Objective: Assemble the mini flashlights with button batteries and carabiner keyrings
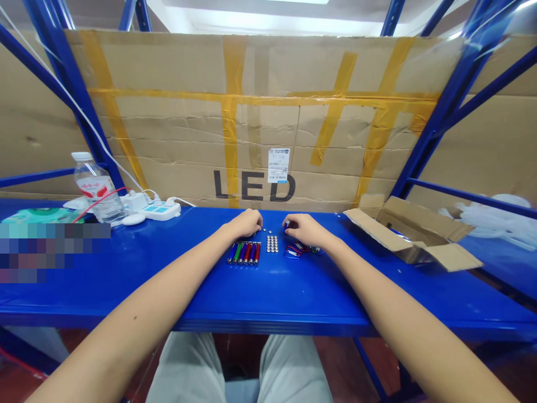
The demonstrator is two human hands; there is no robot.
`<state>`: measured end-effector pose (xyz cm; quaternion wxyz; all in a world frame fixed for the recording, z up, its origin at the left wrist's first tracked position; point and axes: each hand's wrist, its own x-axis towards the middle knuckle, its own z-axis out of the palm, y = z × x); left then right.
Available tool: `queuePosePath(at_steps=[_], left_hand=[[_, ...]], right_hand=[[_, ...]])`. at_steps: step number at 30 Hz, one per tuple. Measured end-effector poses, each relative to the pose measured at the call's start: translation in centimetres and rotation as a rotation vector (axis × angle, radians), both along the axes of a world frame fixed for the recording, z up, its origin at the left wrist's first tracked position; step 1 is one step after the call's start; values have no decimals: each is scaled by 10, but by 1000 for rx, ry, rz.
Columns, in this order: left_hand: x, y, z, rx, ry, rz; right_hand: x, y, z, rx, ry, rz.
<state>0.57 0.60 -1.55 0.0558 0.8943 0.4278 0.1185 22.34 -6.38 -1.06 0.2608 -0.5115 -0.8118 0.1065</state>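
My left hand (249, 223) is closed, its fingertips down near the table beside two loose button cells (269, 232); whatever is between them is hidden. My right hand (306, 228) is closed around a small dark blue cylinder (287, 225), seen only in part. Several silver button cells (272, 244) lie in a neat grid between my hands. Below my left hand, slim metal tubes (244, 253) in blue, green, purple and red lie side by side, like small flashlight bodies. Small coloured carabiners (292, 254) are heaped under my right hand, which partly covers them.
An open cardboard box (413, 229) stands at the right on the blue table (268, 291). To the left are a plastic bottle (97, 187), a white power strip (161, 210) with cables and a green packet (39, 215). A taped cardboard sheet (180, 140) closes off the back.
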Motion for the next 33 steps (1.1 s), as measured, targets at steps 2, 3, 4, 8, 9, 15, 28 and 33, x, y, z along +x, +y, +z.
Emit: queuePosePath(at_steps=[2, 3, 4, 8, 9, 15, 28, 33], left_hand=[[0, 1, 2, -27, 0, 40], [0, 1, 3, -49, -6, 61], [-2, 2, 4, -74, -17, 83], [-15, 7, 4, -146, -52, 152], [-19, 8, 3, -147, -58, 161], [-27, -1, 3, 117, -156, 195], [13, -58, 8, 429, -353, -331], [10, -58, 10, 411, -360, -353]], right_hand=[[0, 1, -2, -12, -7, 2], [0, 1, -3, -15, -8, 2], [0, 1, -3, -17, -7, -2], [2, 2, -3, -25, 12, -35], [2, 2, -3, -27, 18, -38], [2, 0, -1, -14, 53, 29], [-8, -5, 1, 64, 115, 169], [-9, -6, 2, 23, 143, 176]])
